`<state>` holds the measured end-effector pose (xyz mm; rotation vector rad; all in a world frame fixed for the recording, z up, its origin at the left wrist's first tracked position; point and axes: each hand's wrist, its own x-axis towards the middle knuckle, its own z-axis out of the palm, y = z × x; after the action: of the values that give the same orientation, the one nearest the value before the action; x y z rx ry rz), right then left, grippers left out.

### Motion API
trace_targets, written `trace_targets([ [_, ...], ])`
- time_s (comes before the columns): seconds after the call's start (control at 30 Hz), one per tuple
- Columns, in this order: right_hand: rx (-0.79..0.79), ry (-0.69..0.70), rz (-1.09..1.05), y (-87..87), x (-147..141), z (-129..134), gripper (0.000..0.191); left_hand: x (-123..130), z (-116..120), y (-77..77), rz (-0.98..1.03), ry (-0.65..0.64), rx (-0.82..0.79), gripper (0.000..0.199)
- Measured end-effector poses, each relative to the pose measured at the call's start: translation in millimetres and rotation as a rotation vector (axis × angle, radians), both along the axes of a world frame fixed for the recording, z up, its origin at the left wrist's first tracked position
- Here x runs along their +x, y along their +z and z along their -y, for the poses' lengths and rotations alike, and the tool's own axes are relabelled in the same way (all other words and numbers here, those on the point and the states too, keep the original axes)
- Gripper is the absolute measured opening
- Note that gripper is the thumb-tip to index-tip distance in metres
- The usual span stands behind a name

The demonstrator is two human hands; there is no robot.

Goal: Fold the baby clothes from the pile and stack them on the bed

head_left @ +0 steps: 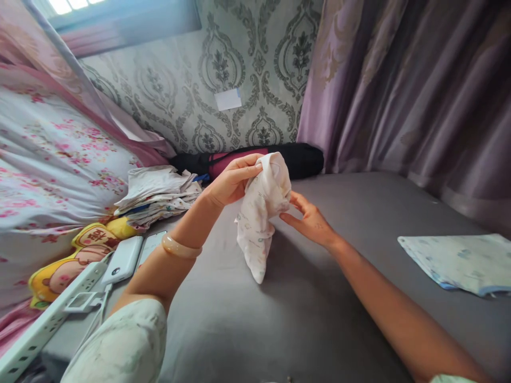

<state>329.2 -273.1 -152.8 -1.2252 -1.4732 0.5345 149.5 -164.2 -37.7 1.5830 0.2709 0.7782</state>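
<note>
A white piece of baby clothing (257,213) with a faint small print hangs bunched in front of me, above the grey bed sheet. Its top edge is folded over like a cuff, and its lower end narrows to a point. My left hand (235,178) pinches this upper edge between thumb and fingers; a pale bangle is on that wrist. At the cloth's right side, my right hand (309,215) has thumb and fingertips closed on the fabric, the tips partly hidden by it. The garment's exact kind cannot be made out.
A stack of folded clothes (159,194) lies at back left. Nearer are a power bank (123,258), a phone (149,247), a power strip (51,311) and yellow plush toys (64,274). A folded light cloth (459,260) lies right. A black-and-pink bag (305,159) lines the wall.
</note>
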Motion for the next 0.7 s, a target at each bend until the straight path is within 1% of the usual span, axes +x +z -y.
trace_targets([
  [0.1,0.021,0.132,-0.224,9.8,-11,-5,0.05,-12,2,4.4,-0.04,0.011,0.093,0.027],
  [0.13,0.003,0.149,-0.276,14.0,-11,-4,0.048,-17,1,5.3,-0.053,0.024,0.128,0.031],
  [0.2,-0.038,0.13,-0.32,26.2,-5,2,0.043,-29,-2,6.5,-0.079,0.079,0.2,0.035],
  [0.27,-0.062,0.07,-0.304,44.5,5,14,0.041,-42,-6,6.6,-0.11,0.15,0.274,0.037],
  [0.37,-0.104,-0.005,-0.234,77.9,21,35,0.039,-57,-8,2.6,-0.165,0.235,0.376,0.033],
  [0.43,-0.167,-0.023,-0.152,94.9,28,46,0.038,-61,-7,-5.0,-0.2,0.256,0.423,0.029],
  [0.47,-0.194,-0.026,-0.098,99.5,31,50,0.038,-61,-6,-10.9,-0.219,0.251,0.431,0.028],
  [0.5,-0.217,-0.027,-0.041,101.2,33,52,0.037,-60,-6,-18.1,-0.241,0.236,0.425,0.029],
  [0.57,-0.257,-0.03,0.08,96.8,37,52,0.037,-56,-7,-36.1,-0.292,0.187,0.374,0.032],
  [0.7,-0.36,-0.03,0.284,73.6,46,45,0.036,-45,-15,-77.9,-0.397,0.125,0.263,0.038],
])
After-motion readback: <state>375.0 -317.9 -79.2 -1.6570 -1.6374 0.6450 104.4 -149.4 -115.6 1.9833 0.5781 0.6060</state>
